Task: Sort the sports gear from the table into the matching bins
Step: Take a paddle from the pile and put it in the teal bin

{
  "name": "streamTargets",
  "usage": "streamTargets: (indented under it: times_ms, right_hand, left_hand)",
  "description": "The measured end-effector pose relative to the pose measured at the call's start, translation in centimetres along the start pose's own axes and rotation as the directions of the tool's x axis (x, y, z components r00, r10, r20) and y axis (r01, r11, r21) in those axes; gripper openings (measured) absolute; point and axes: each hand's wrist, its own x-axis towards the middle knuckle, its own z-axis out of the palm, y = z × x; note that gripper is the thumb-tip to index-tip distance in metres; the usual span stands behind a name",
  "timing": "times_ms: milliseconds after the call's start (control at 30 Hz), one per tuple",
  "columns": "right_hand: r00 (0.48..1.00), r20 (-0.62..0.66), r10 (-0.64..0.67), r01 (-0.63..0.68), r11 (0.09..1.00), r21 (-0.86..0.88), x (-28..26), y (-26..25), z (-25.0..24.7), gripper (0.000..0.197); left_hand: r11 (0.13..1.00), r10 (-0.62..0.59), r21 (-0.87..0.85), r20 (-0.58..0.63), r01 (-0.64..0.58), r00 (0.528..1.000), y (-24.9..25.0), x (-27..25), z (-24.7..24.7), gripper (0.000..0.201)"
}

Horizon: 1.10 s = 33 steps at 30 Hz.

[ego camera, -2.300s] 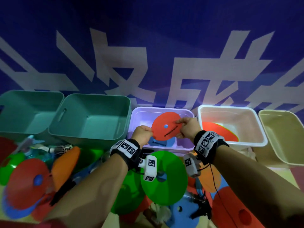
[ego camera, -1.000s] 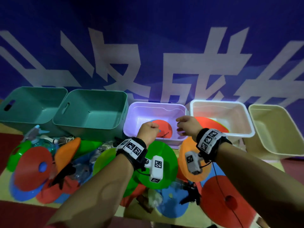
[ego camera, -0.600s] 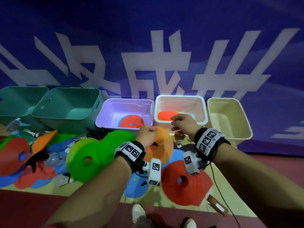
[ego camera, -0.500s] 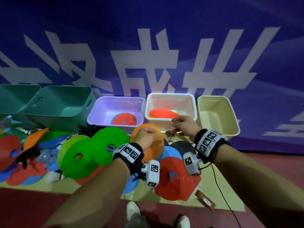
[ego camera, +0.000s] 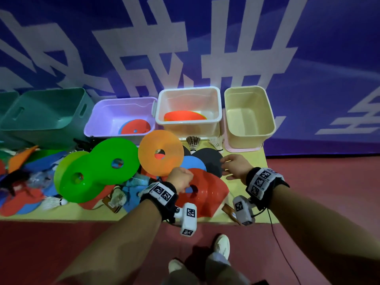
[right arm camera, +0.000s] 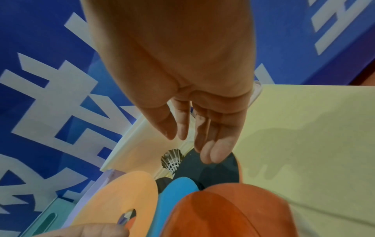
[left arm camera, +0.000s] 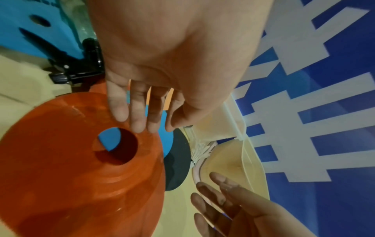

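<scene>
My left hand (ego camera: 182, 177) hovers over a red disc cone (ego camera: 207, 196) at the table's front, holding nothing. In the left wrist view its relaxed fingers (left arm camera: 138, 121) point down beside the red cone's (left arm camera: 81, 176) centre hole. My right hand (ego camera: 225, 167) is open with fingers spread above a black paddle (ego camera: 209, 159). In the right wrist view its straight fingertips (right arm camera: 211, 154) hang just over that paddle (right arm camera: 215, 171). An orange cone (ego camera: 150, 161), a blue disc (ego camera: 195, 163) and green cones (ego camera: 111, 149) lie to the left.
The bins stand in a row at the back: teal (ego camera: 47, 93), purple (ego camera: 123, 99) with a red flat disc, white (ego camera: 187, 89) with orange-red cones, beige (ego camera: 246, 89) with nothing in it. Two shuttlecocks (ego camera: 193, 141) lie before the white bin. More gear is piled at the left.
Both hands let go of the red flat disc in the purple bin, then came down from the bins to the table. The right hand's fingers have spread over the black paddle.
</scene>
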Motion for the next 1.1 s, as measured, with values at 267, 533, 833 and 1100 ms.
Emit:
streamTargets:
  times_ms: [267, 533, 833, 1100]
  right_hand:
    - [0.998, 0.014, 0.056, -0.057, 0.998, 0.021, -0.7, 3.9, 0.4, 0.018]
    - [0.997, -0.012, 0.079, -0.079, 0.997, 0.018, -1.1, 5.2, 0.4, 0.021]
    - [0.997, 0.002, 0.080, -0.080, 0.995, 0.065, -1.2, 3.6, 1.1, 0.020]
    - [0.999, 0.019, 0.035, -0.036, 0.999, 0.040, 0.0, 1.4, 2.5, 0.022]
  left_hand:
    - [0.994, -0.071, 0.098, 0.164, 0.055, 0.984, -2.9, -0.2, 3.0, 0.010]
    - [0.994, -0.065, 0.103, 0.213, 0.044, 0.975, -3.4, -0.9, 3.6, 0.019]
    - [1.000, 0.007, -0.006, 0.041, -0.006, 0.999, -1.3, -1.9, 0.3, 0.044]
    - [0.989, 0.039, -0.139, -0.033, -0.044, 0.999, 0.6, -3.1, -4.8, 0.070]
